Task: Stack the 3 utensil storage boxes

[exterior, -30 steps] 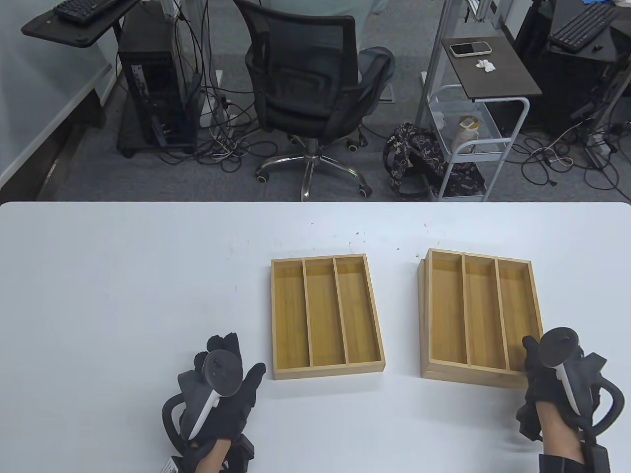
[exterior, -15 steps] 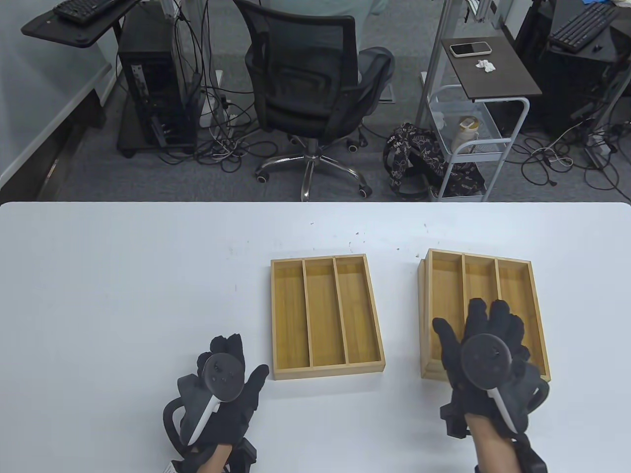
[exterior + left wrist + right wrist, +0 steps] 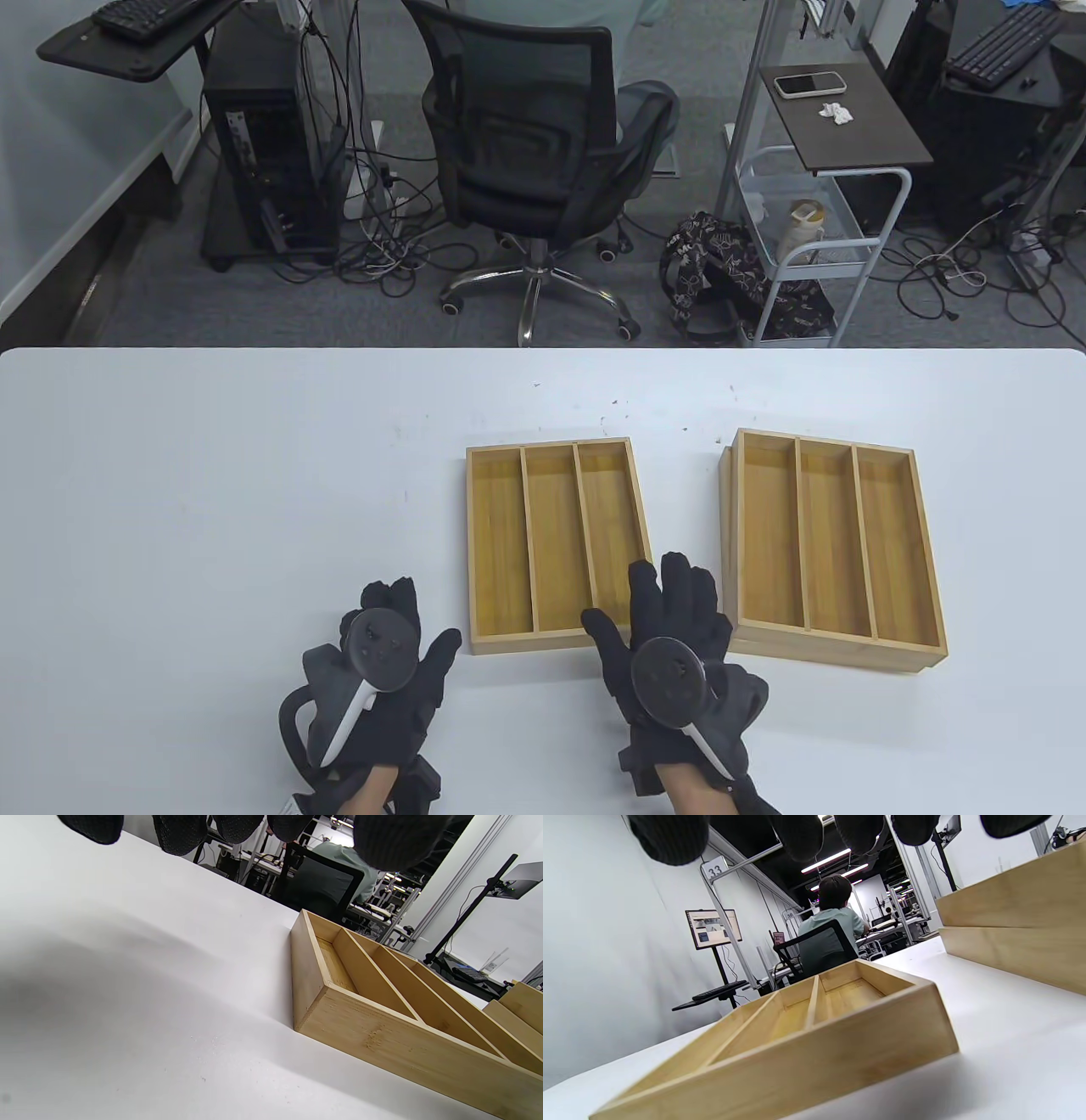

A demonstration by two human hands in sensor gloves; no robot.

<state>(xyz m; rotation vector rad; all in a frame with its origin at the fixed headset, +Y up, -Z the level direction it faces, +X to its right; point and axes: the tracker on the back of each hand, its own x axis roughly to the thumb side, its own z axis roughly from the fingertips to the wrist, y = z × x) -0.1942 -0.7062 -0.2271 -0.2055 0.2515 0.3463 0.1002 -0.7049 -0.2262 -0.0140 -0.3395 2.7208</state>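
Note:
A single wooden three-slot box (image 3: 556, 543) lies in the middle of the white table (image 3: 212, 475). To its right, one box sits stacked on another, slightly askew: the top box (image 3: 836, 543) over the bottom box (image 3: 727, 543). My right hand (image 3: 666, 632) hovers open over the near right corner of the single box, fingers spread, holding nothing. My left hand (image 3: 399, 645) rests open just left of that box's near left corner. The single box shows in the left wrist view (image 3: 382, 1005) and the right wrist view (image 3: 806, 1035), the stack too (image 3: 1018, 933).
An office chair (image 3: 543, 161), a wire cart (image 3: 806, 229) and a bag (image 3: 721, 272) stand on the floor beyond the table's far edge. The table's left half is bare white surface.
My right hand has left the stacked boxes and swept left to the near right corner of the single box. The left hand and all boxes have stayed put.

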